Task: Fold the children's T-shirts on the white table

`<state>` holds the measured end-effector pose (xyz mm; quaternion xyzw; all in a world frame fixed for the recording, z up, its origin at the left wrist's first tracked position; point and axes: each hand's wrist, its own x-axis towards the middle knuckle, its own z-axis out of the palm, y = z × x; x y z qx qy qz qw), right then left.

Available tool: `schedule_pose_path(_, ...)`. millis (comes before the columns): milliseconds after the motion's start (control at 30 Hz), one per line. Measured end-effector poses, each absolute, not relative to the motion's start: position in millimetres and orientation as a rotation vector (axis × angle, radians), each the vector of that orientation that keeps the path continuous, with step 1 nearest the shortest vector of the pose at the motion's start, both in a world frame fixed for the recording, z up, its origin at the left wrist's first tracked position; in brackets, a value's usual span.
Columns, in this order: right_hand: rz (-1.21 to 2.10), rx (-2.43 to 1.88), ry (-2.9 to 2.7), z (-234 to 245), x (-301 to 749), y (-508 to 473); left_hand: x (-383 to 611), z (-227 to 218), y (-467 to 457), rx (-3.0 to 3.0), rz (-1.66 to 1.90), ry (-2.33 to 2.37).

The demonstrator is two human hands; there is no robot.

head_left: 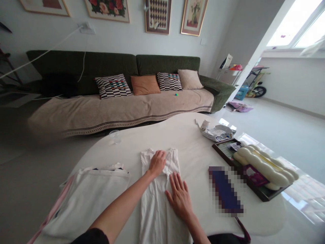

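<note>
A white garment [154,206], folded into a long narrow strip, lies on the white table [193,152] in front of me. My left hand [157,162] rests on its far end near the neckline, fingers curled down onto the cloth. My right hand [179,196] lies flat on the middle of the garment, fingers spread and open. A stack of folded white clothes [88,200] with a pink edge sits to the left of the garment.
A dark tray [223,149] with a cream ribbed object [264,166] sits at the right. A blurred dark blue item [224,191] lies beside it. Crumpled packaging [215,132] and a clear glass [115,135] stand farther back. A green sofa [122,88] with cushions is behind.
</note>
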<state>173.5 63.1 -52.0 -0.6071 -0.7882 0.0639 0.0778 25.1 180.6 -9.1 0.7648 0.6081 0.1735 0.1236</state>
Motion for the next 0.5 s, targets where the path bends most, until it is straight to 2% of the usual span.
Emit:
schedule_pose_path(100, 0.219, -1.796, -2.378, -50, 174, 65, 46, -26, 167, 2.475, 0.395, 1.525)
schedule_pose_path(267, 0.317, -1.764, -2.428, -42, 178, 52, 44, -43, 166, 2.481, 0.307, 1.517)
schedule_pose_path(500, 0.590, -1.621, -2.630, -31, 208, -28, 46, -15, 166, 2.370, 0.096, 1.450)
